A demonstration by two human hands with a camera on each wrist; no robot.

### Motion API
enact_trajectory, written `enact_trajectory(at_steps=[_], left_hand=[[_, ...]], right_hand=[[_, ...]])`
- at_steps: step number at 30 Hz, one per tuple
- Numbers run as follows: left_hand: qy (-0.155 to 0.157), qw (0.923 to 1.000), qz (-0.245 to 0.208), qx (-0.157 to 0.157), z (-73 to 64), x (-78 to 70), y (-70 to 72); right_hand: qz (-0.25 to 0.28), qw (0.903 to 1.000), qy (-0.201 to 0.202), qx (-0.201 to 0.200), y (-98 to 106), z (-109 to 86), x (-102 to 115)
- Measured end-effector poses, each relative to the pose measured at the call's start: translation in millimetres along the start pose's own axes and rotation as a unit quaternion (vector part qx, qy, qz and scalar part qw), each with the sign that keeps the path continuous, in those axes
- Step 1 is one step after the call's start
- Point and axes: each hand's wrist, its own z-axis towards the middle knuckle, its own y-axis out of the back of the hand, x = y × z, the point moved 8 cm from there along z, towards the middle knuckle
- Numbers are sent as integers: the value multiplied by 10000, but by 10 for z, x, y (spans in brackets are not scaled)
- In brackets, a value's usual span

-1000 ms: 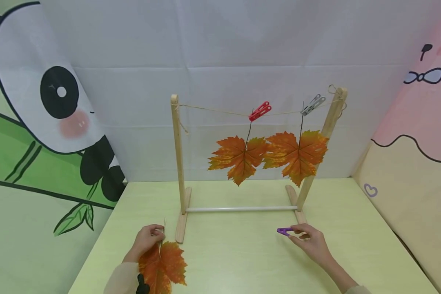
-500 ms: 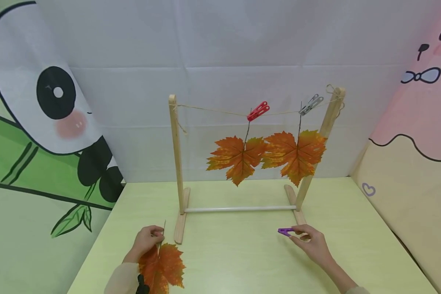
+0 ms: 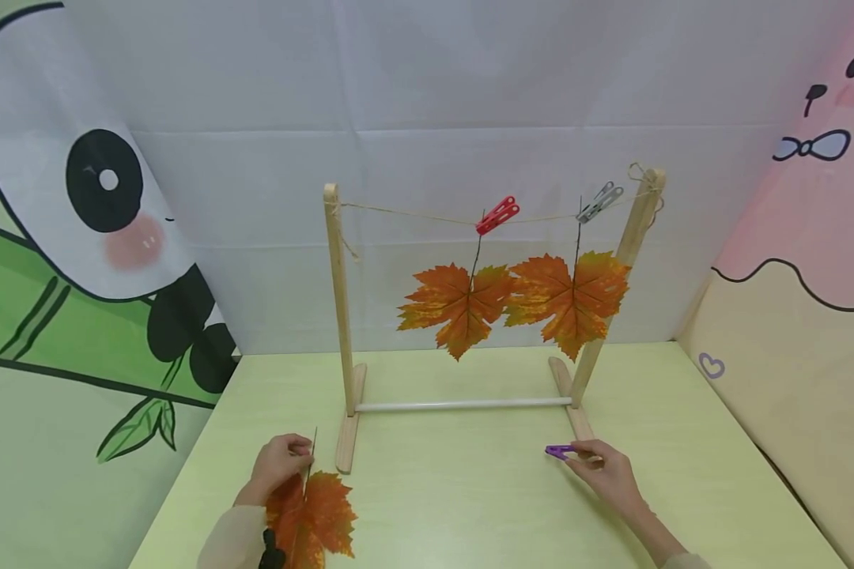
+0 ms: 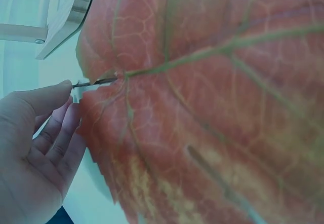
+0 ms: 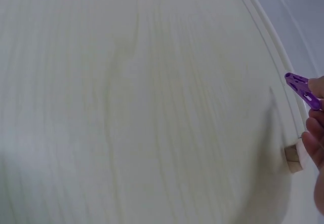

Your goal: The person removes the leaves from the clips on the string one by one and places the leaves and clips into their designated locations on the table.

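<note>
My left hand (image 3: 282, 465) pinches the thin dark stem of an orange maple leaf (image 3: 315, 518) at the front left. In the left wrist view the leaf (image 4: 202, 97) fills most of the picture, its stem between thumb and fingers. At the front right, my right hand (image 3: 608, 474) pinches a purple clothespin (image 3: 559, 451) between thumb and fingertips. The right wrist view has this clothespin (image 5: 301, 88) at its right edge. Two more maple leaves hang from a string (image 3: 406, 213): one under a red clothespin (image 3: 498, 216), the other under a grey clothespin (image 3: 601, 203).
The string runs between a left wooden post (image 3: 338, 308) and a right wooden post (image 3: 640, 221). Wooden feet and a white rod (image 3: 462, 405) join them low down on the pale table (image 3: 441, 490). Cartoon-printed cloth stands at both sides, with a plain backdrop (image 3: 256, 182) behind.
The head view has shifted slightly, so the rack appears a little further left. My right hand with the purple clothespin has moved slightly right. The left hand keeps its hold on the leaf stem.
</note>
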Motion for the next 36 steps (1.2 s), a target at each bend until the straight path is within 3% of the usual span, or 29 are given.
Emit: enact_trajectory(at_steps=[12,19,24,36], left_hand=[[-105,9999,58,8,-11,-174,112],[-524,9985,64,-146,-7,-335,124],[-777,9967,-21,-221,15,-439,93],[-1152,9927,-332,-146,44,-701,21]], right_hand=[[-546,9968,-575,76,-69,-100,-256],[-1421,9833,-1029,487,-122,-146,-296],[-1877,9774,-810,532,-144,-163,-235],[-2162,9739,-557,407,-170,-171,-213]])
